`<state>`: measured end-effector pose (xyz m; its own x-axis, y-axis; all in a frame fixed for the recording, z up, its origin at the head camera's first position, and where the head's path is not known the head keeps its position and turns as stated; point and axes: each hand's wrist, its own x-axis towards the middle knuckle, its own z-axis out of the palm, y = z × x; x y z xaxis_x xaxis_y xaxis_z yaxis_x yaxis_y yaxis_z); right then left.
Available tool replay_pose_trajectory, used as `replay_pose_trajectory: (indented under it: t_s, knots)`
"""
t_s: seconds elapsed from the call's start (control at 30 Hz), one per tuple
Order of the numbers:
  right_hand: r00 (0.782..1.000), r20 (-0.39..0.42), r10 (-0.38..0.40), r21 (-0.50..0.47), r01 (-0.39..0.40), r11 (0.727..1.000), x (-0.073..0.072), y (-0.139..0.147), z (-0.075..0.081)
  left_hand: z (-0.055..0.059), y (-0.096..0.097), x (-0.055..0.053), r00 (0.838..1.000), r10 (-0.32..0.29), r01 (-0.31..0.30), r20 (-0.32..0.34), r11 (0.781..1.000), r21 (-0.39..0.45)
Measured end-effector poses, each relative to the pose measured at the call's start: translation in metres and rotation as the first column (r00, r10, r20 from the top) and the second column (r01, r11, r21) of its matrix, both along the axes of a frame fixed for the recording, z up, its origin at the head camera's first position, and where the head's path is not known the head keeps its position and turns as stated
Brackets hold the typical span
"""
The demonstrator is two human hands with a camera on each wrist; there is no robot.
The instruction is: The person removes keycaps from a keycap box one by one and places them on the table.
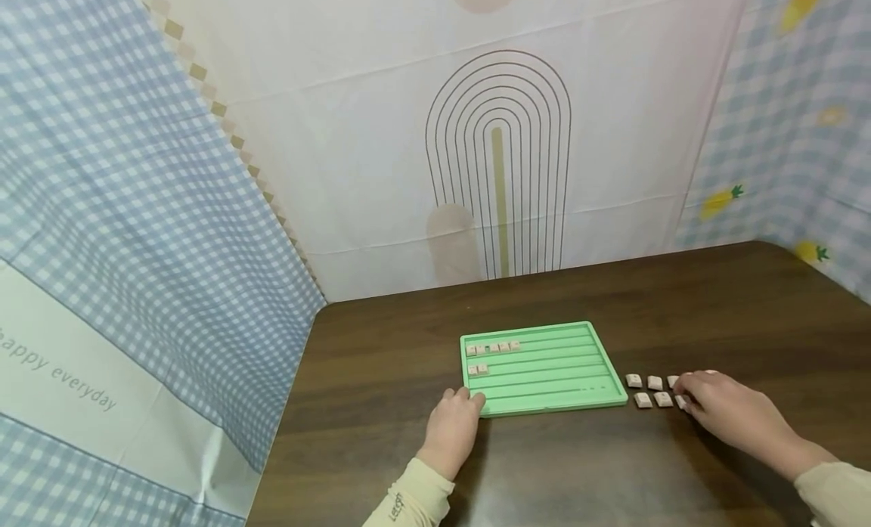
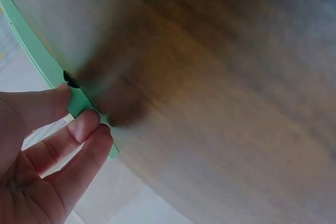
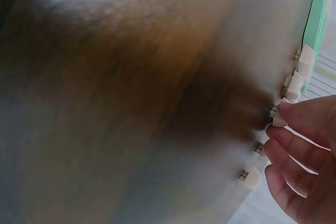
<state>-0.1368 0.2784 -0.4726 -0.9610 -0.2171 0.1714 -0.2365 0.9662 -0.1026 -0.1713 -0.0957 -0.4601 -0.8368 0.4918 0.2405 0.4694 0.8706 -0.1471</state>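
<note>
A green tray (image 1: 544, 372) with raised ridges lies on the table, and small cream keycaps (image 1: 503, 347) stand in two short rows at its left side. At the tray's near-left corner, my left hand (image 1: 454, 429) pinches the rim between thumb and fingers, as the left wrist view also shows. To the right of the tray, loose keycaps (image 1: 655, 382) lie in two rows. Over the right end of these rows, my right hand (image 1: 731, 410) pinches one keycap (image 3: 278, 118) between thumb and index finger. My fingers partly hide the keycaps nearest to it.
The dark wooden table (image 1: 367, 383) runs back to a printed white cloth (image 1: 367, 172). Blue checked curtains (image 1: 170, 232) hang at the left, and a similar cloth hangs at the right. A notch (image 2: 70, 80) shows in the tray's near edge.
</note>
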Motion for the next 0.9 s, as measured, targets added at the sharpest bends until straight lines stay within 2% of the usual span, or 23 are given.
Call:
replay_pose_trajectory:
  t_s: [0.23,0.37,0.5,0.6,0.67,0.73,0.83,0.9]
  knots:
    - [0.999,0.040,-0.020,-0.006,0.020,1.000,0.005,0.003,0.004,-0.002,0.000,0.001,1.000,-0.010,0.010,-0.025,1.000,0.009]
    - [0.999,0.032,-0.014,-0.011,0.014,1.000,0.006,0.000,0.011,-0.002,0.000,0.001,0.999,-0.004,0.005,-0.046,1.000,0.012]
    - [1.000,-0.001,-0.004,-0.040,0.004,0.999,0.002,-0.013,0.025,0.000,-0.001,0.000,0.998,-0.004,0.006,-0.064,1.000,0.017]
    - [0.999,-0.043,0.016,-0.074,-0.020,0.997,-0.007,-0.033,0.040,0.000,-0.001,-0.001,0.997,-0.009,0.011,-0.073,1.000,0.019]
    - [0.996,-0.064,0.057,-0.093,-0.063,0.994,-0.016,-0.051,0.047,-0.001,-0.001,-0.001,0.997,-0.014,0.016,-0.078,1.000,0.018]
    - [0.989,-0.063,0.135,-0.101,-0.141,0.985,-0.026,-0.071,0.050,-0.002,-0.002,-0.001,0.996,-0.019,0.020,-0.084,1.000,0.016]
    - [0.965,-0.034,0.260,-0.093,-0.262,0.961,-0.041,-0.103,0.046,-0.004,-0.003,-0.002,0.994,-0.028,0.030,-0.101,0.999,0.016]
    - [0.948,-0.021,0.316,-0.091,-0.317,0.944,-0.052,-0.125,0.040,-0.005,-0.003,-0.003,0.993,-0.034,0.036,-0.110,0.999,0.019]
